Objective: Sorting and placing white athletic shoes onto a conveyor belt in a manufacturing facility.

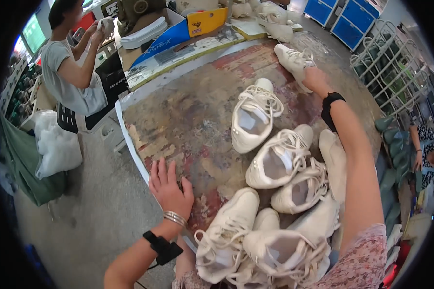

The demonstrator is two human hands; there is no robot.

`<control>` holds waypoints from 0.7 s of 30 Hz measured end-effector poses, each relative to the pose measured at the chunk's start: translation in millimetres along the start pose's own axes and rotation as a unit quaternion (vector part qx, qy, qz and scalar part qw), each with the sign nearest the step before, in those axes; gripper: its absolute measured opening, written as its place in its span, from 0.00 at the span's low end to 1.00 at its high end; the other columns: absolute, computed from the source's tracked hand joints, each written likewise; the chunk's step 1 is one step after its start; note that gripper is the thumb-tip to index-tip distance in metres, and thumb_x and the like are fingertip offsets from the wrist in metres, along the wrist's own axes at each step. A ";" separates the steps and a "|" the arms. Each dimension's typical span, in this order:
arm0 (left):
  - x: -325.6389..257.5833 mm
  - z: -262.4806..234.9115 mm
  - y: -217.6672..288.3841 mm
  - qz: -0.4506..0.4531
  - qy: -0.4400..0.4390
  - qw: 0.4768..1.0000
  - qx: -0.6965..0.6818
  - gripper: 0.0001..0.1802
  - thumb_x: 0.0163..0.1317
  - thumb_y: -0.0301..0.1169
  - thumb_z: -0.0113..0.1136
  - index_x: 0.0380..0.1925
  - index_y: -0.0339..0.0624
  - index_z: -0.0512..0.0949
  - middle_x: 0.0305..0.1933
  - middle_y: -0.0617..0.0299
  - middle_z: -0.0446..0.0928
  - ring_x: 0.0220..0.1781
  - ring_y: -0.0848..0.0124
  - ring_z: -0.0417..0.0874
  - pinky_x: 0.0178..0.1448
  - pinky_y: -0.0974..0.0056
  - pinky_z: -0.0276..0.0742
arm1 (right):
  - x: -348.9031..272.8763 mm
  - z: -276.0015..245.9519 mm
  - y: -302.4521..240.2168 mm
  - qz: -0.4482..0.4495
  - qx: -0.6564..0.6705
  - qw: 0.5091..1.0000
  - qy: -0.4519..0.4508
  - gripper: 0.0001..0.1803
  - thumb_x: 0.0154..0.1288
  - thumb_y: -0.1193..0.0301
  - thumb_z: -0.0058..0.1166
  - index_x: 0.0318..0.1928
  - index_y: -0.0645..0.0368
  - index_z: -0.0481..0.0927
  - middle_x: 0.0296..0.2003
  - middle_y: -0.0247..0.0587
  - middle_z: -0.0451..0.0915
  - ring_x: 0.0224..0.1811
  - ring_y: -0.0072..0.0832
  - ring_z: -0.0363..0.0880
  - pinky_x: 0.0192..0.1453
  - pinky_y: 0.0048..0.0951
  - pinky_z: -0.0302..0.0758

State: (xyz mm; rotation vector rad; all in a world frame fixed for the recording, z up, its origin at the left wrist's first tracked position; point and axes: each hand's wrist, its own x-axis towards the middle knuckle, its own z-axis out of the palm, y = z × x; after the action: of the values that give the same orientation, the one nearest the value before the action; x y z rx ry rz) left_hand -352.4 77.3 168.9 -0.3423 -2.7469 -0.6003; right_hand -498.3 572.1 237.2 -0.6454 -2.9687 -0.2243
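My left hand [171, 190] rests on the near left edge of the worn worktable [178, 111], palm down with fingers spread, holding nothing. At the far right of the table, my right hand [318, 81] is closed on the near end of a cream lace-up shoe [290, 59]; the fingertips are partly hidden. Another cream shoe [250, 129] lies nearer, its laces loose over the opening. Beside it lies a similar shoe [265, 172]. Several more, such as a shoe [243, 209], are heaped in front of me, partly under my right arm.
A blue and yellow box [173, 41] with white soles [144, 36] stands beyond the table. A person [72, 62] sits at the far left, handling a pale item. A white wire rack [395, 67] is at the right, a white plastic bag [58, 144] on the left.
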 end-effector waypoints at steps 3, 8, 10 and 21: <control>1.9 6.2 3.4 0.007 0.016 1.000 -0.013 0.24 0.52 0.32 0.52 0.52 0.37 0.70 0.64 0.49 0.60 0.69 0.52 0.53 0.69 0.46 0.45 | -58.5 -47.1 -2.8 -0.004 -0.075 0.994 -0.080 0.21 0.45 0.58 0.60 0.36 0.61 0.81 0.36 0.52 0.81 0.40 0.46 0.79 0.44 0.42 0.76; 0.2 7.7 -2.5 0.005 0.034 0.999 -0.018 0.24 0.52 0.33 0.53 0.51 0.40 0.72 0.64 0.52 0.62 0.69 0.55 0.54 0.69 0.48 0.46 | -162.8 -120.6 -2.4 -0.171 -0.077 0.956 -0.225 0.23 0.44 0.54 0.62 0.29 0.64 0.80 0.30 0.52 0.79 0.34 0.46 0.79 0.37 0.42 0.74; 3.1 9.0 -1.0 -0.006 0.033 0.999 0.007 0.24 0.54 0.35 0.52 0.53 0.42 0.71 0.65 0.53 0.62 0.70 0.57 0.54 0.70 0.51 0.46 | -187.0 -132.2 2.5 -0.189 0.003 0.923 -0.334 0.20 0.46 0.58 0.60 0.28 0.65 0.79 0.29 0.54 0.80 0.34 0.44 0.80 0.38 0.41 0.75; 1.5 10.2 1.1 -0.026 0.034 0.999 -0.015 0.23 0.54 0.35 0.51 0.51 0.41 0.73 0.65 0.53 0.61 0.70 0.58 0.53 0.70 0.48 0.44 | -252.0 -175.6 -8.4 -0.263 0.021 0.946 -0.186 0.17 0.45 0.60 0.58 0.24 0.63 0.76 0.22 0.51 0.75 0.28 0.47 0.75 0.31 0.43 0.70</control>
State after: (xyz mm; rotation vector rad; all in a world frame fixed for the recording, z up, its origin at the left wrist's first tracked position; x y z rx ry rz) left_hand -356.0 83.0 161.1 -0.2530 -2.6901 -0.6561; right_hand -262.7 433.7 377.9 0.1513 -3.4409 -0.0778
